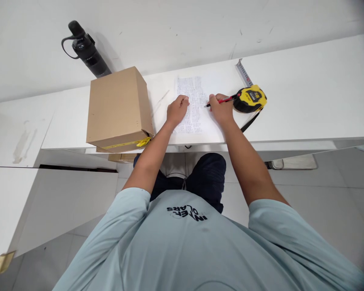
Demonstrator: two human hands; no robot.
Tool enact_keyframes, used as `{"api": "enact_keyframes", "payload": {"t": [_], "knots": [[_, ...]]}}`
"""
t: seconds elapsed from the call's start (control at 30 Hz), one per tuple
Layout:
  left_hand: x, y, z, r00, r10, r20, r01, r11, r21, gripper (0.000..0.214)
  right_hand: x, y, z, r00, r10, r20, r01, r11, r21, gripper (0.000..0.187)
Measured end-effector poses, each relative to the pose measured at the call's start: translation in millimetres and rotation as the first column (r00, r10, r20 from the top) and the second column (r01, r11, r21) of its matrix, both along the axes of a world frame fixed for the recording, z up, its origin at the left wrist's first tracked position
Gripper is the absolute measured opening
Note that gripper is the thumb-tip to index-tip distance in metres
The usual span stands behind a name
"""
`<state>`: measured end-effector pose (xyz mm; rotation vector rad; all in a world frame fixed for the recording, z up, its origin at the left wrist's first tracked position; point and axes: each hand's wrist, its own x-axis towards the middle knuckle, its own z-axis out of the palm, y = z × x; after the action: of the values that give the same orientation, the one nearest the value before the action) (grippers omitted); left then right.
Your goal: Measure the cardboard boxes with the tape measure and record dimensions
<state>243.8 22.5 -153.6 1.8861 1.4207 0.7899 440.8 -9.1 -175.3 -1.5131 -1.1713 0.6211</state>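
Note:
A sheet of paper (212, 125) covered on its left part with dense handwriting lies on the white desk. My right hand (223, 111) grips a red and black pen (229, 99), its tip close to the page just right of the written columns. On the left part of the sheet rests my left hand (178, 110), curled into a loose fist with nothing showing in it. Right beside my right hand is a yellow and black tape measure (251, 99), with a short length of its metal blade (244, 73) pulled out toward the wall.
A closed cardboard box (115, 107) with yellow tape stands left of the paper. Behind it a dark water bottle (89, 52) stands by the wall. The desk's front edge (291, 143) runs in front of my body, and a lower white surface (9, 202) is at left.

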Motion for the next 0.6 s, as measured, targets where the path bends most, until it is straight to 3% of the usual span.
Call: {"api": "enact_keyframes", "payload": {"t": [0.6], "knots": [[0.9,-4.4,7.1,1.0,0.001,0.015,0.0,1.0,-0.025,0.028,0.7,2.0,-6.5,0.999,-0.034,-0.013,0.035,0.999,0.035,0.042]]}}
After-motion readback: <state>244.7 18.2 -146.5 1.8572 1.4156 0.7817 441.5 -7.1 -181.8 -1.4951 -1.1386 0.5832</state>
